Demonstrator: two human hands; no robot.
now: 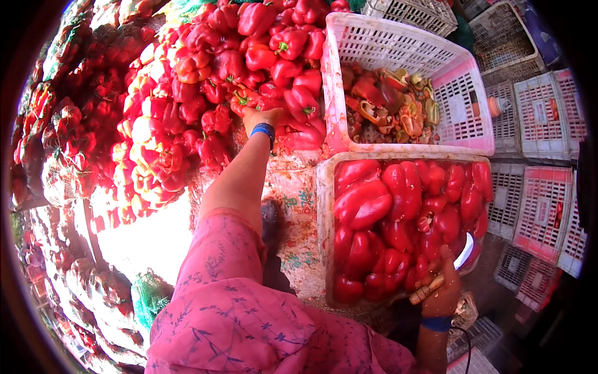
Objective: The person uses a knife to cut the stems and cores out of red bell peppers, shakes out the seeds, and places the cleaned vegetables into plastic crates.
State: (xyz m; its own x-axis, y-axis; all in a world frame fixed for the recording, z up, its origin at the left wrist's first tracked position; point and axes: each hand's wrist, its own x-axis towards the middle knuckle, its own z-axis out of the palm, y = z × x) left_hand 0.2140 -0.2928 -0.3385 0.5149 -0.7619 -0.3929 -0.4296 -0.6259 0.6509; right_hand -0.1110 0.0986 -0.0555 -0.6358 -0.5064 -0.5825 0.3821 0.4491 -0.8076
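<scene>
At the near edge of the large pile of red bell peppers, my left hand is against an orange-red pepper with a green stem. The fingers are mostly hidden, so a firm hold cannot be made out. My right hand grips the wooden handle of a knife, its pale curved blade pointing up and right. That hand is over the near right corner of a plastic crate filled with glossy red peppers.
Behind the full crate, a slotted white-and-pink crate holds pepper scraps. More slotted crates are stacked at the right. Mesh sacks of peppers line the left. A stained work surface lies beneath my left arm.
</scene>
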